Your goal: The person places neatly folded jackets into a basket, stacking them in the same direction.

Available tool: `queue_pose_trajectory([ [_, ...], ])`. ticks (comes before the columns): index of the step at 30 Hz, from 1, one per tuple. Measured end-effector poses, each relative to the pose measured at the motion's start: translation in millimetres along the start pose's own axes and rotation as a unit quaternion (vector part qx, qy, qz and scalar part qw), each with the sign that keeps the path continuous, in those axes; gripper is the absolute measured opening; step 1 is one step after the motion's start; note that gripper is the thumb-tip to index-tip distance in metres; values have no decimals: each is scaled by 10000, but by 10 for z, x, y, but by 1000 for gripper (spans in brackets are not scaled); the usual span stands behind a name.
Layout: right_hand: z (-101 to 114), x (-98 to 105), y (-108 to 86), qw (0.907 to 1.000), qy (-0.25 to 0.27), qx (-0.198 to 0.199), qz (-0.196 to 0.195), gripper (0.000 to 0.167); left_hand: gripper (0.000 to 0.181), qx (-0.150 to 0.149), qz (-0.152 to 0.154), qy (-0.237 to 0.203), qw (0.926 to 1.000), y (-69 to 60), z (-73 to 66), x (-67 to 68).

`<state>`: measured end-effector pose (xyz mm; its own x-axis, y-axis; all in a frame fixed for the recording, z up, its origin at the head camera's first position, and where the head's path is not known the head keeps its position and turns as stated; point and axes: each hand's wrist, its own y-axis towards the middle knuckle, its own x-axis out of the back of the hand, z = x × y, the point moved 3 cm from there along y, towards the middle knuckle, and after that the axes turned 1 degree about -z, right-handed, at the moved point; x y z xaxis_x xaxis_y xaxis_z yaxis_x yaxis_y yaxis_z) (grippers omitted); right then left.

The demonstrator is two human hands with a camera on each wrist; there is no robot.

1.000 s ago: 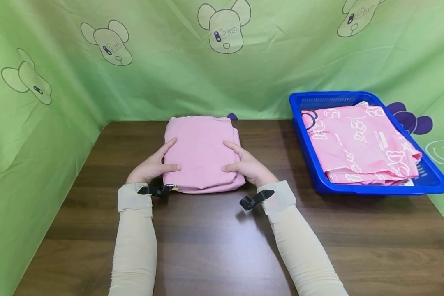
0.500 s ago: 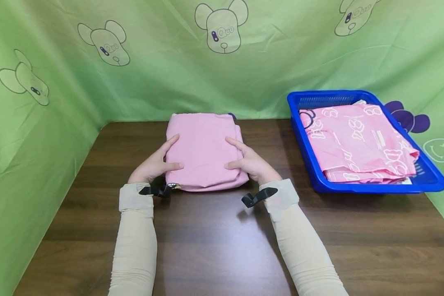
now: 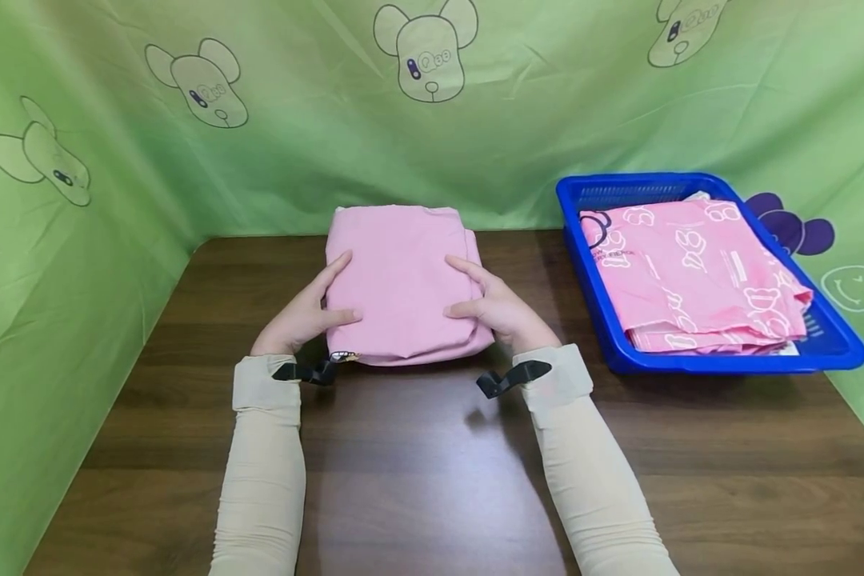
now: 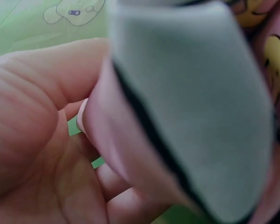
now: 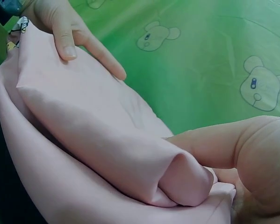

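A folded pink cloth (image 3: pixel 403 280) is held between both hands near the table's back edge, and it looks raised off the tabletop. My left hand (image 3: pixel 298 320) grips its left side, the thumb on top and some fingers underneath. On the opposite side, my right hand (image 3: pixel 504 312) holds the folded layers the same way. The left wrist view shows a cartoon print with a white patch (image 4: pixel 200 107) on the cloth's other face. In the right wrist view, a rolled fold (image 5: pixel 184 179) sits by the right thumb. Most of the underside fingers are hidden.
To the right stands a blue plastic basket (image 3: pixel 734 366) containing folded pink printed fabric (image 3: pixel 691 272). A green curtain (image 3: pixel 288 160) with bear figures hangs behind and to the left of the brown wooden table (image 3: pixel 418 480).
Both hands have carried the folded cloth slightly upward and to the right in the head view. Their hold on it looks unchanged. The basket's slight shift matches the head camera moving.
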<state>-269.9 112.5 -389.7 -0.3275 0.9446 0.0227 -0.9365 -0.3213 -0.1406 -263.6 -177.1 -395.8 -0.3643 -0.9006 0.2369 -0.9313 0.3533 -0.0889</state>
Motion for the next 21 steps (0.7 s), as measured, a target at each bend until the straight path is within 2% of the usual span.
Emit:
queue_pose_trajectory([
  [6,48,56,-24,9997,-29,25,-249,79,96,-27,40,-312,9995,5,-63,-67],
  [9,77,85,-37,9993,-72,79,-347,75,94,-95,12,-284,9996,6,-103,-90],
  [16,163,140,-96,9988,-88,104,-473,78,91,-358,-142,-214,9990,8,-197,-123],
  [21,231,174,-148,9990,81,182,-392,81,90,-454,-157,-319,9983,8,-255,-157],
])
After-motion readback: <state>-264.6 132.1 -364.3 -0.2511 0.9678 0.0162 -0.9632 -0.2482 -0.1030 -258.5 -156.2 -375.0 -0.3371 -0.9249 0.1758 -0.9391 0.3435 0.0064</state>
